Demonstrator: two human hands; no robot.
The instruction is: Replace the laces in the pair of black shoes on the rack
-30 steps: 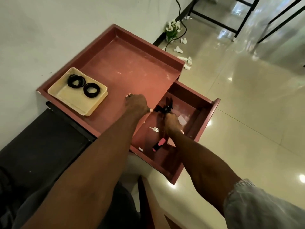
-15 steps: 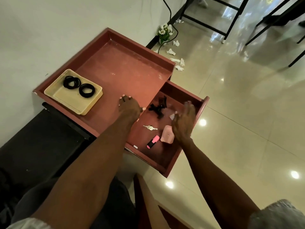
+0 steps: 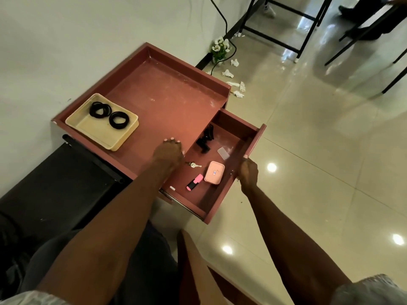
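My right hand (image 3: 248, 172) has left the inside of the drawer (image 3: 222, 201); a second ago it was down among the black bundle (image 3: 206, 139), which I take for the old laces, and now it sits on the drawer's front panel at about three o'clock from the bundle, fingers curled over the top edge and gripping it. The bundle lies loose on the drawer floor toward the back, touched by neither hand. My left hand (image 3: 169, 150) has not moved — it rests flat on the red desk (image 3: 167, 93) top right at the lip above the drawer, fingers straight and close together, holding nothing.

Two coils of black lace (image 3: 109, 114) lie in the cream tray (image 3: 119, 139) at ten o'clock from my left hand, well apart from it; these look like the fresh laces. In the drawer, nearer me than the bundle, lie small keys (image 3: 193, 165), a pink case (image 3: 214, 172) and a pink marker (image 3: 195, 182).

The shoes and the rack are nowhere in view; I cannot say where they stand.

My reading — the old laces are stowed and, with the hand on the front, I am about to push the drawer closed; the coils in the tray still wait to be threaded.
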